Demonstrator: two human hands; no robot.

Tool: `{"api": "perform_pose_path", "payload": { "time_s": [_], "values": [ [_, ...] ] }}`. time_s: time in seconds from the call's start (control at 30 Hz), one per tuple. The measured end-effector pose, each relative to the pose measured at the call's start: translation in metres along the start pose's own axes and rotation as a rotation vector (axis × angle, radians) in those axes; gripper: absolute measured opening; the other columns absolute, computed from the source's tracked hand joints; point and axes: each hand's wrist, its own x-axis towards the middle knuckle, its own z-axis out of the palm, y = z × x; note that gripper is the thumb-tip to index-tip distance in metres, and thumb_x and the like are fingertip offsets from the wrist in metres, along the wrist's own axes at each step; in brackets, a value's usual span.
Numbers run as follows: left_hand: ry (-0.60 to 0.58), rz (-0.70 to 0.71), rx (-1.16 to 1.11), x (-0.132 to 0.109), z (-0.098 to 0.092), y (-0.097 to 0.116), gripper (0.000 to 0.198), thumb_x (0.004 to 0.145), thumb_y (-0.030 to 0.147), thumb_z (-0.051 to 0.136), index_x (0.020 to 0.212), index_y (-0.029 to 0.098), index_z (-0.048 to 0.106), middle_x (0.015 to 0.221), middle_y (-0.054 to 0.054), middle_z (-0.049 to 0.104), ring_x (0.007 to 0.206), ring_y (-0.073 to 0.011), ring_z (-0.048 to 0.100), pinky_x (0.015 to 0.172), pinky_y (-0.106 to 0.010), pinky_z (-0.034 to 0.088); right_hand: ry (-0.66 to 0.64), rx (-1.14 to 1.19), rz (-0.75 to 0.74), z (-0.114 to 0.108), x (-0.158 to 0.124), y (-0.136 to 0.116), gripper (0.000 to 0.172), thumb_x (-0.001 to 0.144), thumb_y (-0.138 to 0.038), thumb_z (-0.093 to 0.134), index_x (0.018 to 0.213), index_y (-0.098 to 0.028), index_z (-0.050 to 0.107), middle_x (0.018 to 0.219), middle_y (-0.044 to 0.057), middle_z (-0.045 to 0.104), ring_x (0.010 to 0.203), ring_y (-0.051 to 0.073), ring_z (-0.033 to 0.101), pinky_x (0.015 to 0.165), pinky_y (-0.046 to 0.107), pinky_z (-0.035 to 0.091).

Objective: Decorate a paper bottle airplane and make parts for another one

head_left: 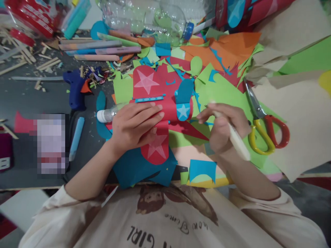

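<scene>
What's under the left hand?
The left hand lies over a clear bottle partly wrapped in red paper. The white cap sticks out on one side of the hand, red paper on the other. The stretch right beneath the hand is covered and can't be seen.

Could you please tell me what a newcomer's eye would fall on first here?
It would probably be the red paper-covered plastic bottle with star-marked flaps, mid-picture under the left hand. Next might come the metal scissors with one yellow and one red handle, right of the right hand, and the dark-blue glue gun toward the left.
</scene>
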Motion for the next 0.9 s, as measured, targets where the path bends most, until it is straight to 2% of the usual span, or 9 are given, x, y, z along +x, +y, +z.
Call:
{"api": "perform_pose_path", "payload": {
  "time_s": [0.1,0.2,0.27,0.37,0.5,0.67,0.8,0.9],
  "values": [
    [-0.012,0.003,0.010,0.001,-0.001,0.001,0.030,0.096,0.031,0.048,0.122,0.029,0.063,0.114,-0.002,0.077,0.108,-0.0239,0.072,0.084,-0.039,0.058,0.088,0.051,-0.056,0.003,0.003,0.006,0.021,0.100,-0.039,0.052,0.108,-0.029,0.068,0.072,-0.002,0.070,0.060,0.015,0.068,0.054,0.030,0.054],
    [-0.003,0.005,0.013,0.003,-0.002,0.002,0.028,0.095,0.029,0.050,0.119,0.026,0.065,0.111,-0.004,0.078,0.106,-0.0240,0.073,0.082,-0.039,0.058,0.011,0.033,0.047,0.003,0.006,0.017,0.016,0.094,-0.035,0.062,0.110,-0.031,0.064,0.096,0.002,0.074,0.088,0.019,0.073,0.074,0.036,0.059],
    [0.004,0.008,0.013,0.003,-0.002,0.003,0.027,0.095,0.029,0.051,0.117,0.025,0.065,0.111,-0.005,0.078,0.106,-0.0241,0.073,0.081,-0.039,0.058,-0.092,0.058,0.105,0.003,0.007,0.028,0.032,0.089,-0.040,0.068,0.118,-0.031,0.057,0.118,0.005,0.070,0.108,0.023,0.070,0.088,0.041,0.058],
    [0.002,-0.002,-0.006,0.001,0.000,0.003,0.029,0.095,0.030,0.051,0.121,0.026,0.065,0.113,-0.005,0.077,0.108,-0.0239,0.072,0.083,-0.038,0.057,-0.228,0.111,0.184,0.002,0.005,0.043,0.055,0.083,-0.051,0.072,0.128,-0.031,0.048,0.134,0.009,0.062,0.121,0.025,0.064,0.097,0.045,0.055],
    [-0.016,-0.005,-0.058,-0.002,0.002,0.003,0.031,0.096,0.031,0.052,0.124,0.029,0.064,0.116,-0.005,0.076,0.111,-0.0236,0.071,0.088,-0.039,0.056,-0.364,0.149,0.271,-0.001,0.006,0.052,0.065,0.080,-0.056,0.074,0.132,-0.029,0.046,0.127,0.009,0.063,0.116,0.026,0.065,0.094,0.044,0.057],
    [0.025,0.048,-0.011,0.000,0.003,0.004,0.026,0.093,0.027,0.054,0.116,0.023,0.065,0.112,-0.006,0.078,0.105,-0.0228,0.073,0.087,-0.036,0.058,-0.476,0.189,0.239,-0.008,0.013,0.052,0.069,0.073,-0.053,0.081,0.131,-0.029,0.052,0.124,0.006,0.062,0.113,0.024,0.064,0.087,0.038,0.058],
    [0.034,0.059,-0.024,0.001,0.004,0.005,0.026,0.092,0.025,0.053,0.115,0.021,0.065,0.111,-0.007,0.078,0.105,-0.0231,0.073,0.088,-0.036,0.058,-0.505,0.217,0.235,-0.012,0.017,0.056,0.069,0.070,-0.050,0.084,0.128,-0.028,0.053,0.119,0.006,0.063,0.110,0.023,0.064,0.083,0.034,0.058],
    [0.038,0.051,-0.037,0.000,0.005,0.004,0.028,0.093,0.027,0.052,0.118,0.022,0.064,0.111,-0.007,0.078,0.106,-0.0227,0.073,0.090,-0.036,0.058,-0.509,0.237,0.265,-0.011,0.019,0.063,0.070,0.068,-0.050,0.086,0.127,-0.029,0.054,0.112,0.004,0.064,0.094,0.019,0.066,0.076,0.032,0.058]
  ]
}}
